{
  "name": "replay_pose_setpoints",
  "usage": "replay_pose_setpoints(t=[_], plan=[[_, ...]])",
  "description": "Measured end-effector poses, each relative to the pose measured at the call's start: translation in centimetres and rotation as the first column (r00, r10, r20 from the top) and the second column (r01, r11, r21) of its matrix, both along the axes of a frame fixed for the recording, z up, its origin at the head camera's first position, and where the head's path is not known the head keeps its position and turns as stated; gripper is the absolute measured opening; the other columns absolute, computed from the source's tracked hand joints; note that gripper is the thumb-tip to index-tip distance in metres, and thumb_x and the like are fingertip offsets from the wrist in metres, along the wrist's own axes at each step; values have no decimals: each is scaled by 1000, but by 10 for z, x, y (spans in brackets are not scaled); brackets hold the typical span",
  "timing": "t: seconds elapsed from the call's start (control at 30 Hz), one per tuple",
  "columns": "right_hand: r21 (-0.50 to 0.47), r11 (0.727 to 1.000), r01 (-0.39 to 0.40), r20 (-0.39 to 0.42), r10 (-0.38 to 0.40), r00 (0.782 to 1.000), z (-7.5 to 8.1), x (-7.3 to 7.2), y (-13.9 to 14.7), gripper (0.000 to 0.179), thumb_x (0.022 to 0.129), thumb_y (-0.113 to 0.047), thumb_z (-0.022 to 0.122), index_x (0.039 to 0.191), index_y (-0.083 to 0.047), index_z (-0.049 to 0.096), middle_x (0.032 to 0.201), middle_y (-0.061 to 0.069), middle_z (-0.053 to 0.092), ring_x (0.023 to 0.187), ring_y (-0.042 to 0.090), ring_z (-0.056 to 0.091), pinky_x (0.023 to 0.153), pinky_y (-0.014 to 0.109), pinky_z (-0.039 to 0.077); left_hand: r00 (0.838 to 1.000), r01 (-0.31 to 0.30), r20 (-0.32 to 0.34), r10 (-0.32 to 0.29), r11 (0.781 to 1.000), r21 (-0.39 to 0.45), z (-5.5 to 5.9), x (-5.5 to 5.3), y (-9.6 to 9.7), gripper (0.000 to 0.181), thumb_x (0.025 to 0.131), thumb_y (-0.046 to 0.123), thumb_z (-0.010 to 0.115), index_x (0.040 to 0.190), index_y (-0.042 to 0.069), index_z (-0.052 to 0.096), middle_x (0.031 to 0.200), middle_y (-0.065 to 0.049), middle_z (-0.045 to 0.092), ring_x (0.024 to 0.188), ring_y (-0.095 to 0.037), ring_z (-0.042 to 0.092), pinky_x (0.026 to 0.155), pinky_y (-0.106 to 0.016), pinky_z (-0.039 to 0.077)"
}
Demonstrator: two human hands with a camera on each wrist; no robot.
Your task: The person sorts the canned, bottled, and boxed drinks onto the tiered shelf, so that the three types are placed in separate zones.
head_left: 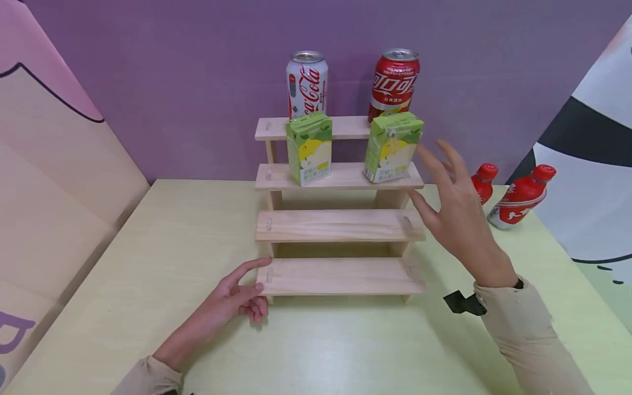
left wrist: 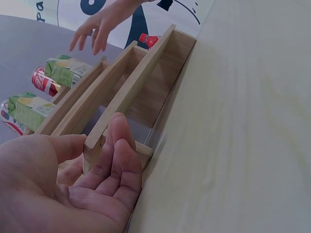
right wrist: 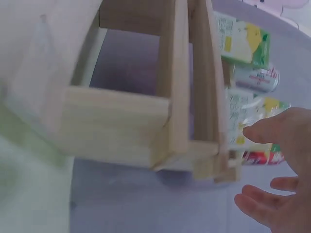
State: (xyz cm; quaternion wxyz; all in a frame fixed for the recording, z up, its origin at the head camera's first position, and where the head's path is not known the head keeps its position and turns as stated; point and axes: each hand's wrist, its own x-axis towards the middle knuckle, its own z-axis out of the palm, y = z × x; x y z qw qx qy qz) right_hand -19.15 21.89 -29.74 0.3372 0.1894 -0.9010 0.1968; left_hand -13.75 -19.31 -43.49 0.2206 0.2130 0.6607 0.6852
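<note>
My left hand [head_left: 228, 300] grips the left end of the lowest step of a wooden tiered display stand [head_left: 340, 226], thumb and fingers round the board's edge. Beside the second-highest step, my right hand [head_left: 456, 222] hovers with spread, slightly bent fingers and holds nothing. Its fingertips are close to the right green juice carton [head_left: 394, 149], which stands upright on that step. A matching juice carton [head_left: 310, 151] stands on the same step at the left. Behind them on the top step are a white cola can [head_left: 307, 85] and a red cola can [head_left: 395, 82].
Two red-capped bottles stand on the table right of the stand; the nearer bottle [head_left: 520, 197] leans in view, and the other bottle [head_left: 486, 174] is partly hidden by my right hand. A purple backdrop [head_left: 197, 99] rises behind the stand. The pale table [head_left: 345, 351] extends in front.
</note>
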Motion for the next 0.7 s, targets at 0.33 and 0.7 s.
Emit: replay_pose_setpoints(t=[0.33,0.7], plan=[[-59,994,87,11,-87,996,-12,-10,28,64,87,-7,74,145,-14,49,155,15,34,139,35,35,94,66,46,1000,-3,-2,3,1000,-5,0,-1,0,52,107,19,48,156,20,29,84,-25,67,72,-22,64,67,-36,57],[-120,966,230,92,-220,971,-27,-25,61,72,85,-6,74,149,-15,43,158,14,29,146,32,22,104,69,34,1000,-1,-2,1,1000,-10,-2,-2,0,52,107,20,48,155,22,30,83,-24,68,71,-22,64,67,-36,57]])
